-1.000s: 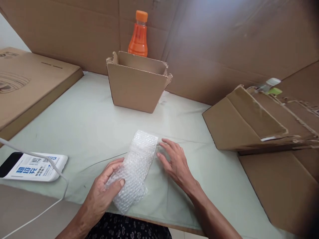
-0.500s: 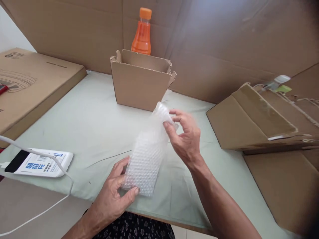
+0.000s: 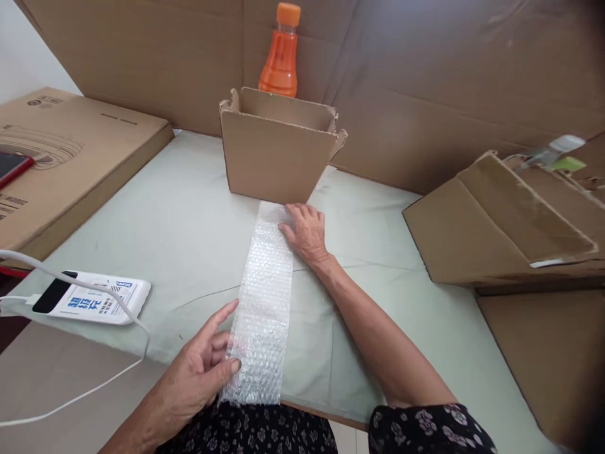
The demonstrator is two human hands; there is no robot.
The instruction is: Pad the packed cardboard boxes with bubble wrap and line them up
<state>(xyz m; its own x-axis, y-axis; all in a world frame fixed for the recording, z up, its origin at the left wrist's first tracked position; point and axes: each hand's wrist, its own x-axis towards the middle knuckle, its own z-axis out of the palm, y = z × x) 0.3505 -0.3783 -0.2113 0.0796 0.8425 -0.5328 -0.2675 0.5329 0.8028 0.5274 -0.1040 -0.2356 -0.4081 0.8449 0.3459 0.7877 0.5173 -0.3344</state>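
Note:
A long strip of clear bubble wrap lies stretched out from the table's front edge to the foot of a small cardboard box. At its near left edge, my left hand has its thumb on top of the strip and some fingers beneath, seen through the plastic; its index finger is stretched out. My right hand rests palm down on the far right corner, fingers spread flat, close to the front of the box. The strip's near end reaches slightly over the table edge.
An orange bottle stands behind the small box. On the left are a large flat carton, a red-edged phone and a white power bank with a white cable. Cardboard boxes stand on the right, with a clear bottle.
The bubble wrap, folded before, is now unrolled lengthwise. My right hand has moved its end away from me and flattened it on the table. My left hand stays at the near end.

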